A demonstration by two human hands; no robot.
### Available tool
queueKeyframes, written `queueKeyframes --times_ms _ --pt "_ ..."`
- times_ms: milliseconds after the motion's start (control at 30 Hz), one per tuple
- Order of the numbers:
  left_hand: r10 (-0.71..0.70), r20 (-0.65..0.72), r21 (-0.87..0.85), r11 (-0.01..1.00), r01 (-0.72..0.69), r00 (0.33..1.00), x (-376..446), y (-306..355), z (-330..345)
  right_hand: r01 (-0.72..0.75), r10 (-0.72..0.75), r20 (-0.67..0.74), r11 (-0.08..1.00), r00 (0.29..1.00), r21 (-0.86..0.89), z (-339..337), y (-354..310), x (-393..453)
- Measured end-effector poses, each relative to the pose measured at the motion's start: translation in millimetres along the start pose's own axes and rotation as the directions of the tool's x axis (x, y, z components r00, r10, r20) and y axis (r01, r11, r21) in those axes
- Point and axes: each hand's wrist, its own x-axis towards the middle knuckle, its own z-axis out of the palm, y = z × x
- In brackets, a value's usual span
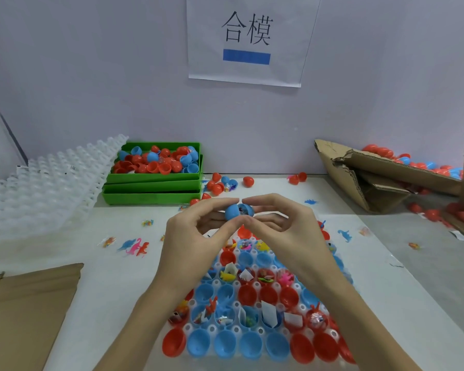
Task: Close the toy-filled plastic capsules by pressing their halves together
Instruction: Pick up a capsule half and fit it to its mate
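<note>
A blue capsule [238,211] hangs above the table, its two halves still gaping with a small toy showing between them. My left hand [196,234] pinches its left half with thumb and fingers. My right hand [281,228] pinches its right half the same way. Below the hands lies a white holder tray [255,286] with several open red and blue capsule halves, many holding small toys or folded paper slips.
Stacked green bins [153,188] with red and blue halves stand at the back left, beside white empty trays [38,194]. A torn cardboard box [381,178] of capsules lies at the back right. Loose toy dinosaurs [137,246] and capsules [217,184] dot the table. Cardboard [24,311] lies front left.
</note>
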Motion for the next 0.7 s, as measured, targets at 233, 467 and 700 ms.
queueKeyframes --times_ms 233,467,700 --pt "-0.069 0.022 -0.2 0.977 0.072 0.997 1.2 -1.3 -1.7 0.104 -0.103 0.06 0.994 0.993 -0.024 -4.1 -3.4 0.6" --pt "-0.075 0.048 -0.281 0.956 0.085 0.996 0.2 -0.3 -0.7 0.203 -0.197 0.067 0.974 0.978 -0.105 -4.4 -6.7 0.5" --pt "-0.065 0.101 -0.354 0.93 0.097 0.993 0.7 -3.3 -2.4 0.179 -0.18 0.056 0.984 0.982 0.024 0.1 -10.3 -3.3"
